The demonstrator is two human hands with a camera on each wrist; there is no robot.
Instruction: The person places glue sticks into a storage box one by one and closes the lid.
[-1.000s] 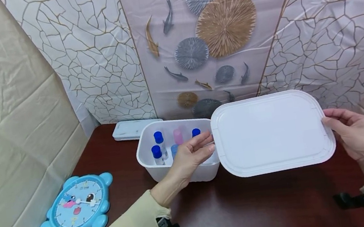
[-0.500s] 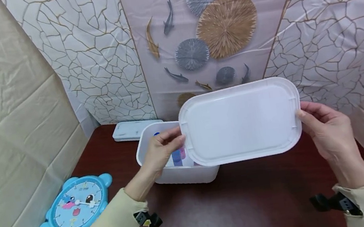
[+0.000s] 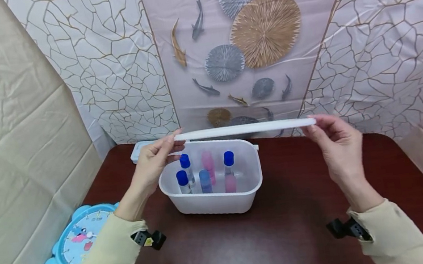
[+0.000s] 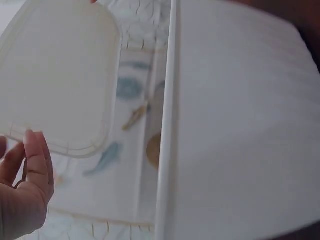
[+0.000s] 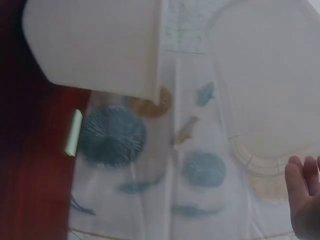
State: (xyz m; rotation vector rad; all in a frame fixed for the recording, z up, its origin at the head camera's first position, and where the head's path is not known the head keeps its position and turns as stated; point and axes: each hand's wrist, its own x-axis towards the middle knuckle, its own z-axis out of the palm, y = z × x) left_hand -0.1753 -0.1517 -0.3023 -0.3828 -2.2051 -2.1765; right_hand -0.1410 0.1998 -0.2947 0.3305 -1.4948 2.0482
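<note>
White lid (image 3: 244,129) hangs level above the open box (image 3: 214,199), edge-on, pinched at its ends by left hand (image 3: 151,165) and right hand (image 3: 337,146); tubes (image 3: 205,173) stand inside, clock (image 3: 78,238) lies left on the desk (image 3: 290,229)

White lid (image 3: 243,129); translucent white bin (image 3: 214,199) containing blue-capped vials (image 3: 185,165) and pink vials (image 3: 208,161). Dark reddish-brown table (image 3: 290,229). Left of the bin: light-blue clock (image 3: 78,238) with cartoon face. Behind the bin: backdrop (image 3: 247,41) printed with fish, discs and gold crackle lines.
</note>
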